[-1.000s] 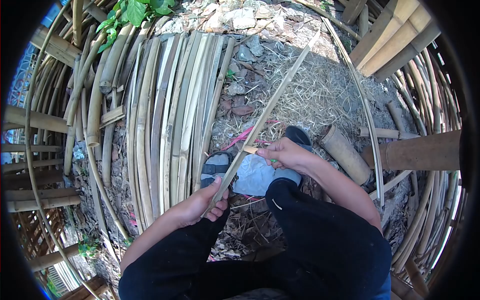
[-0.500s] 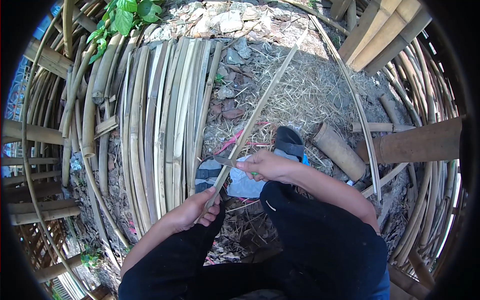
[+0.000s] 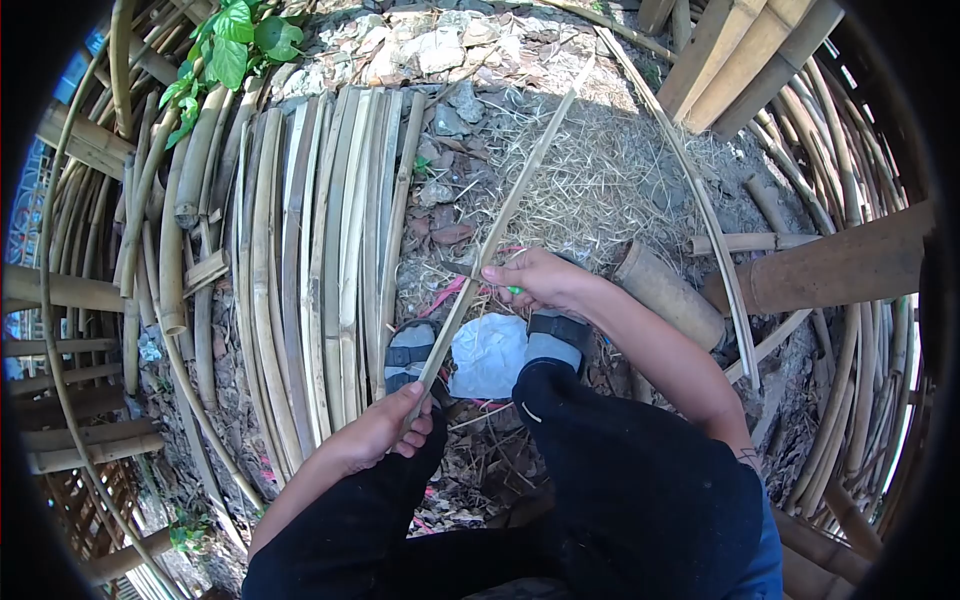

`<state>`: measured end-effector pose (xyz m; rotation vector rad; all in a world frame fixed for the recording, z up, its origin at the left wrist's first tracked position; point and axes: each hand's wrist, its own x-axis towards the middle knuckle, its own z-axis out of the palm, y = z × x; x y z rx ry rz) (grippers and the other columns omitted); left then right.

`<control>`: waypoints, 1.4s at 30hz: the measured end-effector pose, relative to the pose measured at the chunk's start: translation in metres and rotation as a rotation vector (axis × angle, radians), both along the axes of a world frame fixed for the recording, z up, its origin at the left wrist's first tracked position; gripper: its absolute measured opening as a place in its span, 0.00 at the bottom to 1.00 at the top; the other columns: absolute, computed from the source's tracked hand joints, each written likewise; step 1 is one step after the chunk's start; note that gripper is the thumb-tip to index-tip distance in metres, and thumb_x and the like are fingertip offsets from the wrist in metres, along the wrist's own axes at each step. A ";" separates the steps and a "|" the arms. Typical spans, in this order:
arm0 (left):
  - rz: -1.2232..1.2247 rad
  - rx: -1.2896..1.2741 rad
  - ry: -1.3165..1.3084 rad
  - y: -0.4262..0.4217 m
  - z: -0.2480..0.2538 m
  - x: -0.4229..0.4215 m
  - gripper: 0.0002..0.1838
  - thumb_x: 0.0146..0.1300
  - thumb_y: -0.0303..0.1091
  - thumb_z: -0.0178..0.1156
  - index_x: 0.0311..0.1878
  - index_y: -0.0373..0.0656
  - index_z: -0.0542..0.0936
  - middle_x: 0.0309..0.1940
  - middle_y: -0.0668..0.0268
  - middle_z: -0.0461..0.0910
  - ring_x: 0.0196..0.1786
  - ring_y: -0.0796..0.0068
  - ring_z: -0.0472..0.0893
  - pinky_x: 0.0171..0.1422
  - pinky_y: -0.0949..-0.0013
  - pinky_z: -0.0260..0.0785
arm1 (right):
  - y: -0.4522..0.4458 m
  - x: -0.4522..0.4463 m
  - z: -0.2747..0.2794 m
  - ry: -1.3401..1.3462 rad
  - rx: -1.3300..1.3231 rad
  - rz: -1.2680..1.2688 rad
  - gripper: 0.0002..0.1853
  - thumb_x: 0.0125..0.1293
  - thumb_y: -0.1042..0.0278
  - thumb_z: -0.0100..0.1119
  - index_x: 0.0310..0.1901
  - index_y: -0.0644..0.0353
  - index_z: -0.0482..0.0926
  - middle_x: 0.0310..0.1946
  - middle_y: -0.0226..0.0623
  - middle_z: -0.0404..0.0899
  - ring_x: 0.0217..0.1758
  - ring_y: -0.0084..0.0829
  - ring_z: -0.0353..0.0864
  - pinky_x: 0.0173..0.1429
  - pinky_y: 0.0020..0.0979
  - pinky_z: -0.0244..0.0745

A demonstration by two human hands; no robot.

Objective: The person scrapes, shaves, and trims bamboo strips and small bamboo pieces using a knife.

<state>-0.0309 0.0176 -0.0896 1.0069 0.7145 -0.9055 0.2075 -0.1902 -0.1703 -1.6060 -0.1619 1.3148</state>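
A long, narrow bamboo strip (image 3: 518, 190) slants from near my lap out over the straw-covered ground. Its near end is in my left hand (image 3: 392, 428), with the fingers closed around it. Farther along the strip, my right hand (image 3: 540, 279) grips a knife (image 3: 459, 269). The dark blade lies across the strip and shows on its left side; a bit of green handle shows below the fingers. My right thumb rests close to the strip. Between my sandalled feet lies a crumpled white sheet (image 3: 487, 355), just under the strip.
Left of me lies a row of split bamboo strips (image 3: 328, 250). On the right are a thick bamboo piece (image 3: 668, 298), a long split strip (image 3: 700, 190) and a large bamboo pole (image 3: 830, 265). Bamboo fencing (image 3: 880, 370) stands close on both sides.
My right hand has moved the knife away from me along the strip. My left hand keeps its hold on the near end. The view has shifted slightly.
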 end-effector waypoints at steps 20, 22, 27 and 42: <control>-0.003 0.083 -0.008 0.002 0.002 -0.001 0.22 0.80 0.58 0.40 0.41 0.49 0.67 0.28 0.74 0.63 0.29 0.83 0.62 0.30 0.79 0.56 | -0.029 0.096 -0.023 -0.416 -0.283 -0.227 0.30 0.61 0.38 0.72 0.29 0.65 0.85 0.28 0.46 0.84 0.29 0.34 0.81 0.31 0.34 0.74; 0.002 0.071 -0.010 0.003 0.000 -0.001 0.22 0.80 0.58 0.40 0.41 0.49 0.67 0.28 0.74 0.63 0.29 0.83 0.62 0.30 0.79 0.56 | -0.030 0.102 -0.028 -0.460 -0.296 -0.205 0.30 0.62 0.36 0.70 0.31 0.65 0.85 0.23 0.39 0.78 0.22 0.28 0.70 0.27 0.32 0.65; 0.014 0.022 -0.010 0.008 0.000 -0.010 0.22 0.80 0.59 0.41 0.41 0.49 0.67 0.28 0.74 0.63 0.29 0.83 0.62 0.30 0.78 0.55 | -0.058 0.140 -0.041 -0.461 -0.390 -0.458 0.29 0.68 0.38 0.63 0.43 0.63 0.84 0.23 0.36 0.78 0.21 0.26 0.70 0.26 0.31 0.65; 0.154 -0.231 -0.014 0.010 0.002 0.002 0.29 0.80 0.59 0.38 0.46 0.40 0.73 0.25 0.71 0.65 0.25 0.80 0.64 0.25 0.75 0.56 | -0.030 0.018 0.036 -0.098 0.252 -0.384 0.16 0.82 0.54 0.44 0.42 0.57 0.74 0.22 0.27 0.70 0.19 0.19 0.64 0.21 0.24 0.58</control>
